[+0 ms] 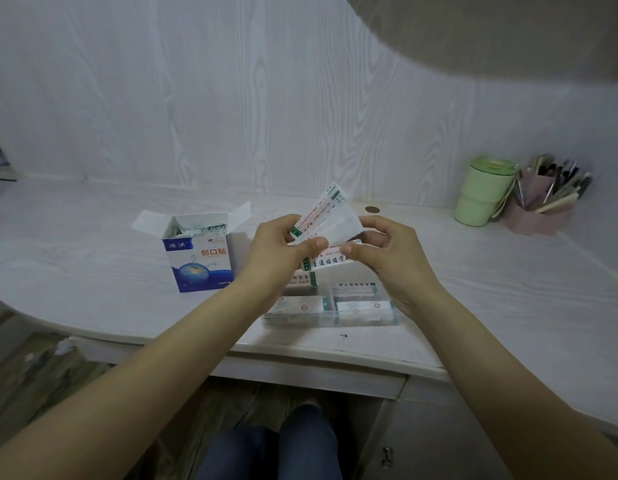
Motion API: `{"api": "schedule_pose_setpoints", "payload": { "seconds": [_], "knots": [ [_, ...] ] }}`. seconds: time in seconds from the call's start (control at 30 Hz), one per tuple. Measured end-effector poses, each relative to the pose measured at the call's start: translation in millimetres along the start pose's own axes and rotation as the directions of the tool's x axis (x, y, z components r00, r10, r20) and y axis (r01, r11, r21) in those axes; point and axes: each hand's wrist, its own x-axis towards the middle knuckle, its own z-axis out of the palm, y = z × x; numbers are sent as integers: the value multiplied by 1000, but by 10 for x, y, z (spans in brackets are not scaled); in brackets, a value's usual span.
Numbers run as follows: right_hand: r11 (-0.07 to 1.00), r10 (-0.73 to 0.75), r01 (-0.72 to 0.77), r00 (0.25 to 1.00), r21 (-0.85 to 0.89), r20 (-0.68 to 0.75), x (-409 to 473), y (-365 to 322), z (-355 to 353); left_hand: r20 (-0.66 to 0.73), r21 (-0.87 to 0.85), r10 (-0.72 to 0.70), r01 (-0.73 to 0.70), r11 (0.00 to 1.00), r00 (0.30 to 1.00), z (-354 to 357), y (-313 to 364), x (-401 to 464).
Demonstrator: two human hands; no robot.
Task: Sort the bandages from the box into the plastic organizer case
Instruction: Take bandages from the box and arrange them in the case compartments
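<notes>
Above the clear organizer case [330, 315], the left hand [278, 249] and right hand [392, 258] share one fanned bunch of bandages [330, 220]; each grip is a thumb-and-finger pinch on the strips. More bandages already lie in the case's compartments, on the white table [92, 258]. Just left of the hands stands the open bandage box [200, 261], strips showing inside. Far right sit a green cup [482, 190] and pen holder [543, 199].
</notes>
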Motion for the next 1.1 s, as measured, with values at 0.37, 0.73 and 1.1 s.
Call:
{"api": "schedule_pose_setpoints", "payload": {
  "seconds": [0.37, 0.73, 1.1],
  "knots": [
    [986, 91, -111, 985, -128, -149, 129, 141, -344, -75, -106, -94, 86, 991, 993, -31, -76, 45],
    [750, 34, -63, 998, -659, -57, 246, 307, -260, -35, -143, -115, 109, 984, 993, -23, -122, 38],
    [457, 78, 57, 992, -888, 104, 317, 333, -130, -28, -98, -131, 128, 987, 991, -54, -150, 43]
  ]
}}
